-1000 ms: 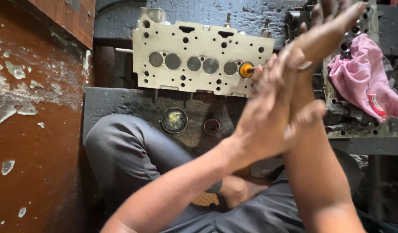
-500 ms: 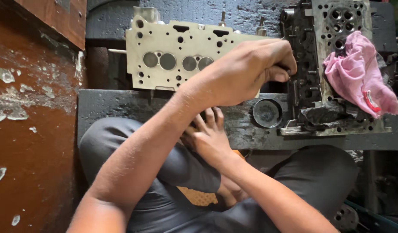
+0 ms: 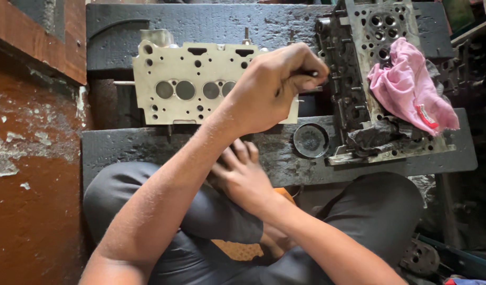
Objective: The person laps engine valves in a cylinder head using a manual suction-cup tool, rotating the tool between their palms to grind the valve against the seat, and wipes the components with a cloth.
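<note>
The pale cylinder head (image 3: 200,84) lies flat on the dark desk (image 3: 148,148), ports up, straight ahead of the person. It looks like cast metal: stiff, heavy, with hard edges, so it is best gripped at both ends rather than by a thin corner. The left hand (image 3: 269,87) hovers over its right end, fingers closed on a small dark tool (image 3: 309,75) that is mostly hidden. The right hand (image 3: 243,174) rests near the desk edge with fingers loosely spread, holding nothing. A round metal cap (image 3: 310,140) sits just beside the head. Farther right, a pink rag (image 3: 411,89) drapes over a grimy second head (image 3: 359,79).
</note>
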